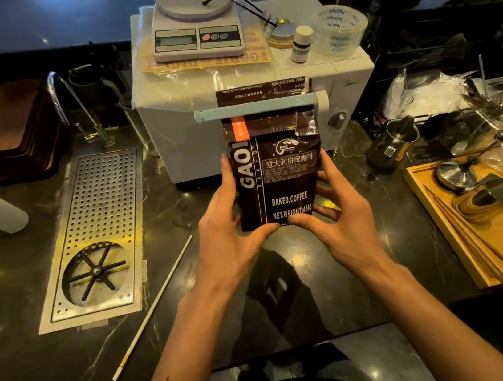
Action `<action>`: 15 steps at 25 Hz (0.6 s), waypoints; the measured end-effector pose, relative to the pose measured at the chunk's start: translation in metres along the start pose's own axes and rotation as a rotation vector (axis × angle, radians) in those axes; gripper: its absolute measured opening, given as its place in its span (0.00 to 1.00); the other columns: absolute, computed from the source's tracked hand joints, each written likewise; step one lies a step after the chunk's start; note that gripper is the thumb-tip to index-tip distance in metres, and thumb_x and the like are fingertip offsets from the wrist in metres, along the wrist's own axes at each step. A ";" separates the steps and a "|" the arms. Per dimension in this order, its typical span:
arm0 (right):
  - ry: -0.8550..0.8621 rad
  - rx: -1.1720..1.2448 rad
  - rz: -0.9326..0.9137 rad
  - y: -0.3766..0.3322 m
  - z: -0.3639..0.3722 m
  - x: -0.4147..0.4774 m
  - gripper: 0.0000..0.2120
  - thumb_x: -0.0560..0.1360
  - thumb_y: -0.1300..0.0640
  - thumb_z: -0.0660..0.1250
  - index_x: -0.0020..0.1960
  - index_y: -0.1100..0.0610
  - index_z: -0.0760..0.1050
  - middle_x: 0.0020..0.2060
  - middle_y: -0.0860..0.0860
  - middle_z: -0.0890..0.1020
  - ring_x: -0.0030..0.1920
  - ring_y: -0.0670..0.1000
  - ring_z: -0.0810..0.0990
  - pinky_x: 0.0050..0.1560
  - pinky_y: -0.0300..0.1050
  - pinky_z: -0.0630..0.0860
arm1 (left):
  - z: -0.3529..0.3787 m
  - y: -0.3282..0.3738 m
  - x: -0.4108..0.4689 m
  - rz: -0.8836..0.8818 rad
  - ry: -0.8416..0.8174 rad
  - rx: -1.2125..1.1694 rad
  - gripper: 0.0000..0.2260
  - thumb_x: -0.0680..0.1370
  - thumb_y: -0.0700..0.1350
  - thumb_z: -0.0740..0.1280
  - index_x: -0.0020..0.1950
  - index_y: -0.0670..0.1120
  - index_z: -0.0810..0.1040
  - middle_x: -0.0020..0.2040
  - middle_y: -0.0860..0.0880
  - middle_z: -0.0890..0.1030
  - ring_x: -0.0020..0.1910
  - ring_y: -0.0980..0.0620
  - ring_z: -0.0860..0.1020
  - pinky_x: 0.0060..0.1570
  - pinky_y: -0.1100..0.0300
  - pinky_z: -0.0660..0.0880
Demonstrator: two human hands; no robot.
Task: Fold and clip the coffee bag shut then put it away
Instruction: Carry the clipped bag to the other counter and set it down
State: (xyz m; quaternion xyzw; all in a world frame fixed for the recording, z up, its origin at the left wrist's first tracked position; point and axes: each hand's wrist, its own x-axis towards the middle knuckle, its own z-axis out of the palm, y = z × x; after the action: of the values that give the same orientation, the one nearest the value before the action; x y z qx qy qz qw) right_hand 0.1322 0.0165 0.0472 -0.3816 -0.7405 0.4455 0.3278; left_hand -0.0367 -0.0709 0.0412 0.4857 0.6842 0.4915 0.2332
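Note:
A dark brown coffee bag [284,182] printed BAKED.COFFEE stands upright in the middle of the view, above the dark counter. A long pale blue clip [254,108] runs across its folded top, and a strip of the bag sticks up above the clip. My left hand [229,222] grips the bag's lower left side with the thumb under its bottom edge. Holding the lower right side is my right hand [340,210], its thumb also at the bottom edge.
A white microwave [189,124] stands right behind the bag, carrying a kitchen scale [197,33], a tape roll [341,30] and a small bottle [300,44]. A perforated metal drain tray [101,211] lies left, a wooden tray [490,240] with steel tools right, a white stick [153,307] near me.

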 end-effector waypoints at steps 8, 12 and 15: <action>0.128 -0.021 0.065 -0.011 -0.011 -0.033 0.45 0.67 0.48 0.74 0.75 0.38 0.51 0.61 0.32 0.71 0.63 0.30 0.72 0.57 0.27 0.73 | 0.008 0.014 -0.008 0.071 -0.127 -0.067 0.52 0.68 0.43 0.79 0.80 0.51 0.46 0.72 0.58 0.68 0.70 0.58 0.70 0.64 0.66 0.72; 0.249 -0.026 0.085 -0.007 -0.050 -0.067 0.45 0.69 0.54 0.76 0.77 0.40 0.53 0.61 0.28 0.71 0.63 0.29 0.72 0.58 0.27 0.72 | 0.043 0.047 -0.019 0.145 -0.221 -0.098 0.51 0.68 0.42 0.79 0.80 0.51 0.48 0.70 0.59 0.69 0.69 0.59 0.72 0.57 0.75 0.71; 0.379 -0.017 0.091 -0.003 -0.093 -0.102 0.45 0.70 0.56 0.77 0.77 0.41 0.54 0.61 0.25 0.72 0.64 0.32 0.73 0.60 0.30 0.73 | 0.084 0.080 -0.030 0.235 -0.305 -0.127 0.51 0.68 0.42 0.79 0.80 0.53 0.49 0.69 0.64 0.69 0.67 0.63 0.72 0.57 0.76 0.70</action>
State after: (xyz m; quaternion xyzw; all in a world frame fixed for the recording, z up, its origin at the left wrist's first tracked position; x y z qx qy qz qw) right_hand 0.2582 -0.0339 0.0711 -0.4945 -0.6513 0.3737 0.4377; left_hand 0.0776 -0.0562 0.0746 0.6153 0.5473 0.4781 0.3053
